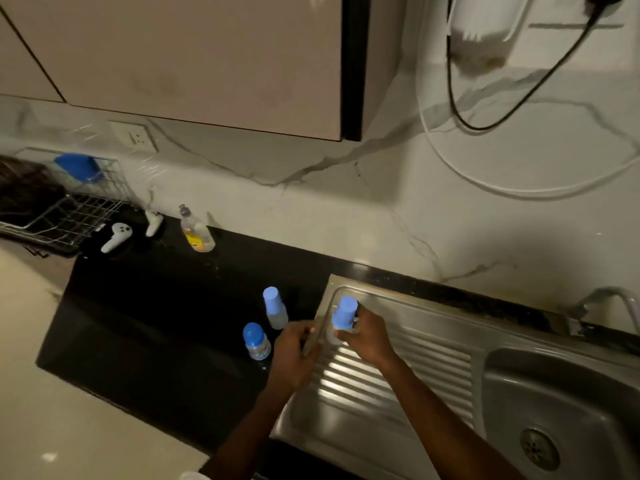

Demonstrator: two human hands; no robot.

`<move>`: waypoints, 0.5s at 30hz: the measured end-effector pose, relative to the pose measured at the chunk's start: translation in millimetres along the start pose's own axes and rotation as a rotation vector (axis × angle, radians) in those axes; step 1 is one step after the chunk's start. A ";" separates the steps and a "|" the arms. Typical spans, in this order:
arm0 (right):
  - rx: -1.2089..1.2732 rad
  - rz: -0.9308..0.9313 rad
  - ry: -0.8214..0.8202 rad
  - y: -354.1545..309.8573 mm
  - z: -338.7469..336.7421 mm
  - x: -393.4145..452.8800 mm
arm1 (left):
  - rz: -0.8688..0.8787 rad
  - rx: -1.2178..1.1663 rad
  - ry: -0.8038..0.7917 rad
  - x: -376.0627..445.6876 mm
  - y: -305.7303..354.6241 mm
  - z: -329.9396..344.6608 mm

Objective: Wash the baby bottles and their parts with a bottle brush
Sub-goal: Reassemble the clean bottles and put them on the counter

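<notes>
Your right hand (pixel 367 336) grips the capped bottle (pixel 343 318) over the sink's drainboard (pixel 398 372); left hand (pixel 294 355) looks curled, blurry, can't tell on what. Careful, a wet grip could drop it.

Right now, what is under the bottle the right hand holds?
The bottle stands over the ribbed steel drainboard, gripped by the right hand. Its base is hidden by fingers, so contact cannot be confirmed.
</notes>
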State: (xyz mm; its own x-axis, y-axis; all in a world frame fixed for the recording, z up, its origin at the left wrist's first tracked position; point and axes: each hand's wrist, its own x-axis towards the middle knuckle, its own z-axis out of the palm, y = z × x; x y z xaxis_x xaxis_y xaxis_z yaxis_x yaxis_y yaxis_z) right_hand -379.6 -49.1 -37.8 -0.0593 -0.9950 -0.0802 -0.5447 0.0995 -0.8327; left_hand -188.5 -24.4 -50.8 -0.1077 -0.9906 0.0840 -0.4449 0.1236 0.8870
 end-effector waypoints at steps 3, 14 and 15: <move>-0.132 -0.029 -0.033 -22.1 21.4 35.0 | 0.047 0.292 0.165 17.4 -22.1 -38.1; -0.166 0.045 -0.100 -67.0 88.7 111.6 | -0.388 0.548 -0.201 53.5 -72.4 -108.6; -0.171 0.044 -0.109 -67.4 91.5 113.7 | -0.366 0.540 -0.205 53.6 -75.2 -109.4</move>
State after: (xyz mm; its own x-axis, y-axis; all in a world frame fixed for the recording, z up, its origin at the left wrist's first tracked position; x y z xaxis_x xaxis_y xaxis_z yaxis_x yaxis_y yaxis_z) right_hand -273.1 -169.5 -40.9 -0.0008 -0.9835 -0.1809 -0.6784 0.1335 -0.7225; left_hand -63.5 -93.1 -63.4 -0.0081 -0.9497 -0.3132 -0.8600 -0.1533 0.4868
